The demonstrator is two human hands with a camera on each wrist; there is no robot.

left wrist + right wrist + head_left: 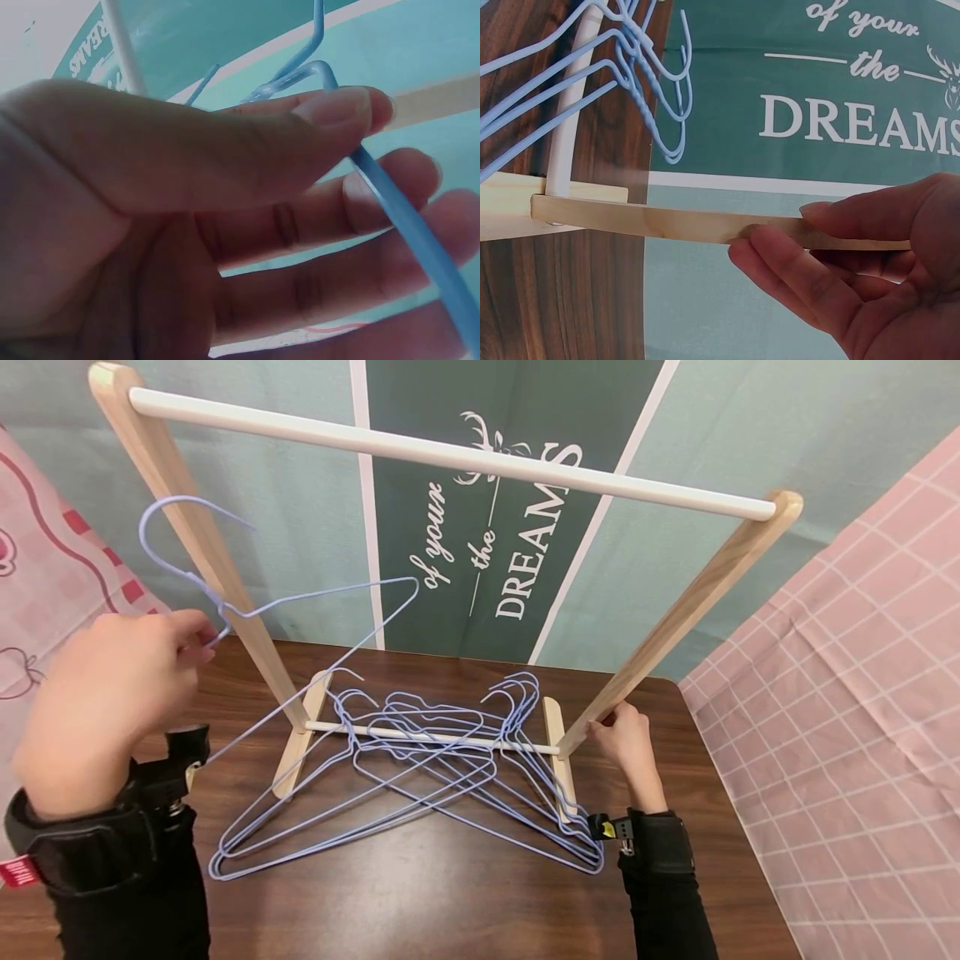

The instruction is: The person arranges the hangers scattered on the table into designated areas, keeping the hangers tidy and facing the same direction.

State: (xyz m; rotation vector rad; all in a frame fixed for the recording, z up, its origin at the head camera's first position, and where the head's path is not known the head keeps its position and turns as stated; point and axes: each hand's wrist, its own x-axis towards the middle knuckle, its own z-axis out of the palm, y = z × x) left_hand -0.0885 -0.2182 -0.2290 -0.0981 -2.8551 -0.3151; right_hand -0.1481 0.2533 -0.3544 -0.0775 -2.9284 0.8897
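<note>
My left hand [112, 693], raised at the left, pinches a light-blue hanger [180, 498] by its wire just below the neck. In the left wrist view the thumb and index finger clasp the blue wire [405, 214], and the other fingers lie spread behind it. The held hanger's hook points up, beside the left wooden post [197, 539] and below the white top rail [450, 453]. Low on the right post [675, 610] of the rack, my right hand [628, 745] grips the wood between thumb and fingers. The right wrist view shows that grip on the post [682, 225] closely.
Several blue hangers [480, 777] lie overlapped across the rack's lower white rod [540, 747] and the brown wooden table [375, 918]. Wooden feet [288, 764] stand under both posts. Behind hangs a green printed cloth [420, 627]; pink gridded cloth [855, 693] borders the right.
</note>
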